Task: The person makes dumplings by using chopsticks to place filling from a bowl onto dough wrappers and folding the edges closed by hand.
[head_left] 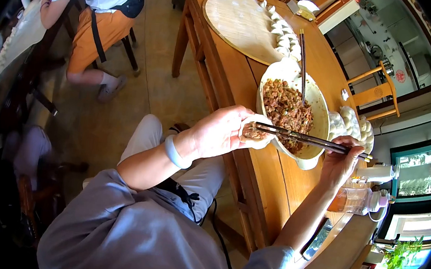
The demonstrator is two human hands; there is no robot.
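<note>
My left hand [221,132] wears a pale bracelet on its wrist and holds a round dumpling wrapper [257,145] with some meat filling on it. In my right hand [341,159] is a pair of dark chopsticks [311,139], their tips at the filling on the wrapper. Just beyond both hands stands a white bowl [323,106] of chopped meat filling [286,109]. A second pair of chopsticks [303,65] leans in that bowl. Farther back, a round board [237,20] carries several folded dumplings [284,37] along its right side.
Plastic bags of round pale items [350,124] lie right of the bowl. A bottle of amber liquid [352,200] and a phone [317,238] are near my right forearm. A wooden chair [377,93] stands beyond the table. Another person [100,14] leans over a table at left.
</note>
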